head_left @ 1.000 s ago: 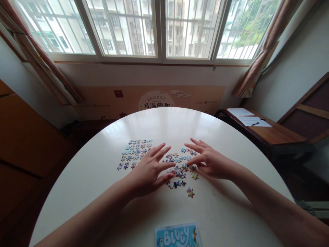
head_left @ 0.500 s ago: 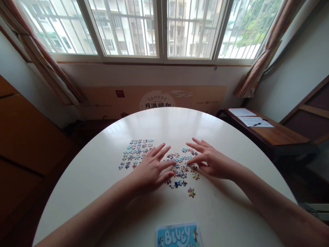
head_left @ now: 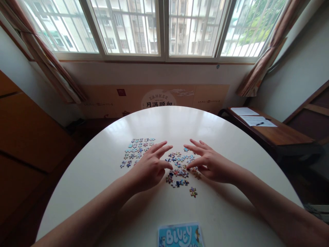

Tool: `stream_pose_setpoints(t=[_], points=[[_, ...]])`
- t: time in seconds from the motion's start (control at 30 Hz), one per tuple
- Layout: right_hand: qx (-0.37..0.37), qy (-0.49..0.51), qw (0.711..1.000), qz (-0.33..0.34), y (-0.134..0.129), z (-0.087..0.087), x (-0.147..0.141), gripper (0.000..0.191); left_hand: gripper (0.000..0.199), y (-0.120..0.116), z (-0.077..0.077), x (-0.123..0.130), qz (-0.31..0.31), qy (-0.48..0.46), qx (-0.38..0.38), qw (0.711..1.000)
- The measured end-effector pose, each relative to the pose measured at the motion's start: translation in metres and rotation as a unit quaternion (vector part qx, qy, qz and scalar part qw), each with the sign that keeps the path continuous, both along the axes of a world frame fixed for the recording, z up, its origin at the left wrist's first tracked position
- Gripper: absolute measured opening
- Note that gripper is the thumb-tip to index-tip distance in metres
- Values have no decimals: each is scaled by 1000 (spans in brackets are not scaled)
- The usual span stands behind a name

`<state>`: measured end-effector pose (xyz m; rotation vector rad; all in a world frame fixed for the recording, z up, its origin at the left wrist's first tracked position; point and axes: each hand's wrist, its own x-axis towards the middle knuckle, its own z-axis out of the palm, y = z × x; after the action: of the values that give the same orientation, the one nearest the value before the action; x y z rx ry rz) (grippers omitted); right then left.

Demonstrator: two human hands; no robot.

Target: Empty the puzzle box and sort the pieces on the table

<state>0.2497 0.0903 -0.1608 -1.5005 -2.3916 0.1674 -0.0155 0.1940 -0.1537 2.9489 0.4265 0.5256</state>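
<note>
Loose jigsaw puzzle pieces [head_left: 181, 172] lie in a pile between my two hands. My left hand [head_left: 152, 166] is at the pile's left side, fingers spread, its index finger reaching down to the edge pieces. From the right, my right hand [head_left: 207, 161] hovers over the pile with fingers apart, the index fingertip at or just above a piece. Neither hand holds anything. Left of my left hand, sorted puzzle pieces [head_left: 132, 151] sit in rows, partly hidden by that hand. A single yellowish puzzle piece [head_left: 193, 192] lies apart, nearer to me.
The round white table [head_left: 102, 209] carries everything. A blue Bluey box or card [head_left: 180, 236] lies at its near edge. To the right, a wooden side table [head_left: 285, 132] holds papers [head_left: 258, 121] and a pen. A window [head_left: 128, 27] with curtains is ahead.
My left hand's fingers have drawn slightly back left, uncovering pieces at the pile's left and near side. The right index fingertip sits slightly lower. The view has shifted a little.
</note>
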Motion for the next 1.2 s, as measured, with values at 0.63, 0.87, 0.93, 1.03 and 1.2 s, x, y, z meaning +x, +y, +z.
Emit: stream_pose_setpoints(t=[0.63, 0.87, 0.93, 1.03, 1.2], points=[[38, 20, 998, -43, -6, -4, -36, 15, 41, 1, -3, 2, 8, -12, 3, 1000], [-11, 61, 995, -80, -3, -8, -34, 16, 41, 1, -2, 2, 4, -18, 1, 1000], [-23, 65, 994, -85, -2, -8, -35, 15, 42, 1, -2, 2, 6, -13, 3, 1000], [-36, 72, 993, -89, -1, -9, -36, 14, 42, 1, -3, 1, 8, -14, 5, 1000], [-59, 128, 987, -80, -3, -5, -34, 16, 41, 0, -2, 1, 6, -22, 11, 1000]])
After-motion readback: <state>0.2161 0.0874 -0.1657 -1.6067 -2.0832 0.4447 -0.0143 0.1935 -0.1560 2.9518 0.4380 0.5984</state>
